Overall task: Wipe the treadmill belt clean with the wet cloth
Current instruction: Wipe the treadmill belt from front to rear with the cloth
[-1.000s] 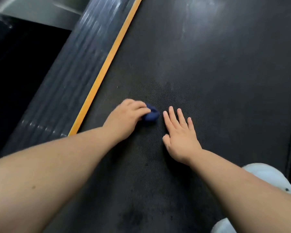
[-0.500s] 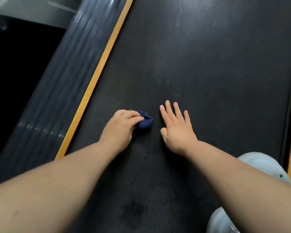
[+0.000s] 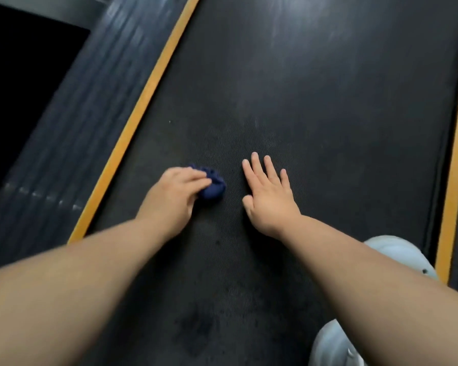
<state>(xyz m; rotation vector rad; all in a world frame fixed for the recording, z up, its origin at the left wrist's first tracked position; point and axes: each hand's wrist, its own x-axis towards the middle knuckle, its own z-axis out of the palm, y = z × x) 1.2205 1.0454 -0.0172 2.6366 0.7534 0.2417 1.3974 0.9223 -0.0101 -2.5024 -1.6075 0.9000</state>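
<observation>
The dark textured treadmill belt [image 3: 315,107] fills most of the head view. My left hand [image 3: 173,194] grips a bunched dark blue cloth [image 3: 212,187] and holds it down on the belt, left of centre. My right hand [image 3: 269,192] lies flat on the belt just to the right of the cloth, fingers straight and spread, holding nothing. A narrow gap of belt separates the cloth from my right hand. Darker damp-looking patches [image 3: 196,326] mark the belt nearer to me.
An orange stripe [image 3: 140,109] borders the belt on the left, beside a ribbed dark side rail [image 3: 72,128]. Another orange stripe [image 3: 456,159] runs along the right edge. Pale shoes [image 3: 397,254] stand on the belt at lower right.
My left hand has drawn the cloth back toward me and slightly leftward along the belt. My right hand stays flat beside it.
</observation>
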